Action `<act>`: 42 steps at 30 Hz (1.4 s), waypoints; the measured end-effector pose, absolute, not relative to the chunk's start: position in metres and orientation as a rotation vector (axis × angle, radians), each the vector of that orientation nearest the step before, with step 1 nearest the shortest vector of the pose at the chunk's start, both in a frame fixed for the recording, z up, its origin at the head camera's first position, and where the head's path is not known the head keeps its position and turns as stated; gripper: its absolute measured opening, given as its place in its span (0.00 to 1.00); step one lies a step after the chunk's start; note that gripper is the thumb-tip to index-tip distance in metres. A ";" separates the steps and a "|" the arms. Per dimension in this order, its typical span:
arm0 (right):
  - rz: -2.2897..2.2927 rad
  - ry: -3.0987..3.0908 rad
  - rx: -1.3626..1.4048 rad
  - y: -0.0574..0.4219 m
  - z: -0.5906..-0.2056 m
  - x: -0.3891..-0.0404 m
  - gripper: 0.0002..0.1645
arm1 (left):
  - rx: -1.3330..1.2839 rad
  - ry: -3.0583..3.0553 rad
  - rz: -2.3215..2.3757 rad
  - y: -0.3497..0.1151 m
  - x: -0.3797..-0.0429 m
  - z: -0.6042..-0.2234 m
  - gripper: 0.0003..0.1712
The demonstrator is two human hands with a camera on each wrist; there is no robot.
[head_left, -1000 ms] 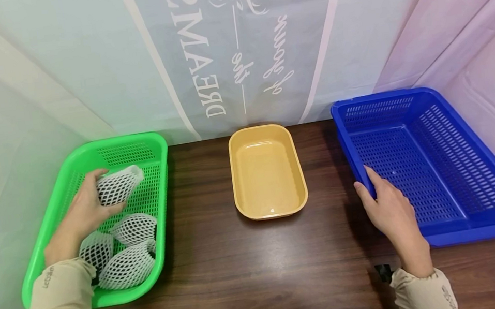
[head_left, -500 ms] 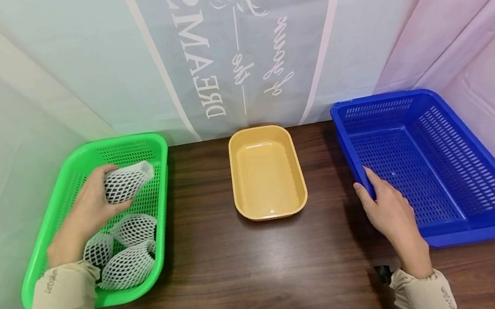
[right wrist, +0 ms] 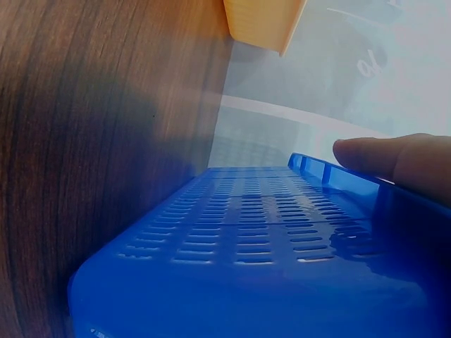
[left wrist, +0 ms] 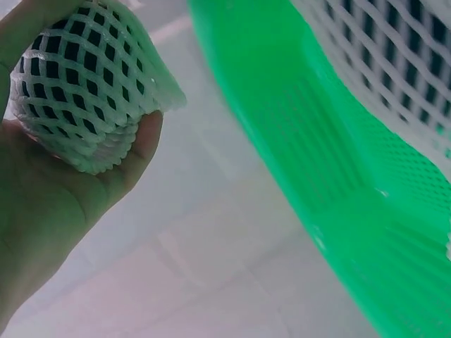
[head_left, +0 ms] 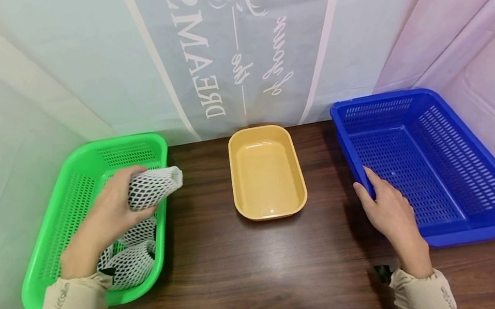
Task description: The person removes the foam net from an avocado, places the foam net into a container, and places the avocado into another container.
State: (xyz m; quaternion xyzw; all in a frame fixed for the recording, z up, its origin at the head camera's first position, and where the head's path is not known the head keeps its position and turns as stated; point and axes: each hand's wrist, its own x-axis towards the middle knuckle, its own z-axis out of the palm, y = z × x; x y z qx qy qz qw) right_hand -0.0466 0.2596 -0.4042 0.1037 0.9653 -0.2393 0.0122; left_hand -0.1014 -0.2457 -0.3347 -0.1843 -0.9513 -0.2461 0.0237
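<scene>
My left hand (head_left: 111, 206) grips a dark, rounded thing in a white foam net sleeve (head_left: 153, 188), raised over the right rim of the green basket (head_left: 158, 153). In the left wrist view, thumb and fingers curl round the foam net sleeve (left wrist: 77, 91); what it wraps shows only as dark patches. Several more netted things (head_left: 132, 263) lie at the near end of the green basket, partly behind my left forearm. My right hand (head_left: 391, 208) holds the left rim of the blue basket (head_left: 427, 167), thumb outside and fingers inside.
Between the baskets stands a yellow rectangular dish (head_left: 267, 172) on the brown wooden table (head_left: 245, 280). A printed cloth (head_left: 233, 46) hangs directly behind them. Pale sheets close off both sides. A small black piece (head_left: 383, 273) shows beside my right wrist.
My left hand has carried the netted thing rightward, from inside the green basket to above its right rim. The right hand has stayed on the blue basket's rim.
</scene>
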 end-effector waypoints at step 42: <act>-0.797 3.322 0.113 0.252 -0.410 -0.044 0.39 | -0.932 -2.754 -0.645 -0.173 -0.053 -0.348 0.47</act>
